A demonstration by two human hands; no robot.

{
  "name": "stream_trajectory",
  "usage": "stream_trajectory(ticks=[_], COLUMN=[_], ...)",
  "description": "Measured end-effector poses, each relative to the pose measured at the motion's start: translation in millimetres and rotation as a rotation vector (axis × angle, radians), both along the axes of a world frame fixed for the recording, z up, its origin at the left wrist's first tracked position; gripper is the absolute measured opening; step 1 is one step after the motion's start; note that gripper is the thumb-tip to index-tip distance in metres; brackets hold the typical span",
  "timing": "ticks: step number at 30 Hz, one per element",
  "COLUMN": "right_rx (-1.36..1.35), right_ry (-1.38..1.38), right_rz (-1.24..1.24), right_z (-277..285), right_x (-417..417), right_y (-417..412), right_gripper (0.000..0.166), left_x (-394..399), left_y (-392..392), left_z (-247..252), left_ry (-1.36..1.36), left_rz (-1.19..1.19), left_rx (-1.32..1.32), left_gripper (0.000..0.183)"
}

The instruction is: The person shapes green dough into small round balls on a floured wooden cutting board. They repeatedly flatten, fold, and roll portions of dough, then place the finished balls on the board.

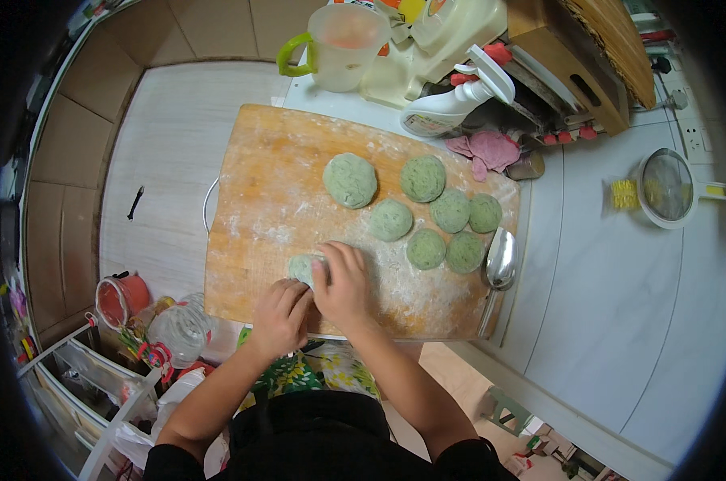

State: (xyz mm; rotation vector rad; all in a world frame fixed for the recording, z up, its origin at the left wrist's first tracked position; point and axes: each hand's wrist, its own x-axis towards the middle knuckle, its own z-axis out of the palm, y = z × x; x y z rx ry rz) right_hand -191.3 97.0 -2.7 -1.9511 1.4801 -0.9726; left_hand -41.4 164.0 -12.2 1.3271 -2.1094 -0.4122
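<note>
A small pale green dough piece [303,267] is between my hands near the front of a floured wooden board [267,162]. My right hand [344,288] cups its right side, fingers over the top. My left hand [282,315] has its fingers curled against the near edge of the dough, and its fingertips are partly hidden. Farther back and to the right rest several round green dough balls [450,210]. One larger, flatter dough ball [350,180] sits apart from them, behind my right hand. Loose flour is spread over the board.
A large metal spoon [501,261] lies along the board's right edge. Behind the board stand a plastic jug [345,57], a white spray bottle [441,111] and a pink cloth [489,151]. A strainer [667,186] hangs on the right. Left of me are a red bucket [122,299] and a plastic bottle [176,333].
</note>
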Motion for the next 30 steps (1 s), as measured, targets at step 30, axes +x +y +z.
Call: stream_trajectory(ticks=[30], right_rx=[0.126], right_ry=[-0.312], right_rz=[-0.310], right_z=[21], right_x=[4], right_y=[29], right_gripper=[0.017], left_x=[11], left_y=[-39], left_z=[4], left_ry=[0.367], left_rz=[0.260], left_rx=[0.307], left_gripper=[0.044])
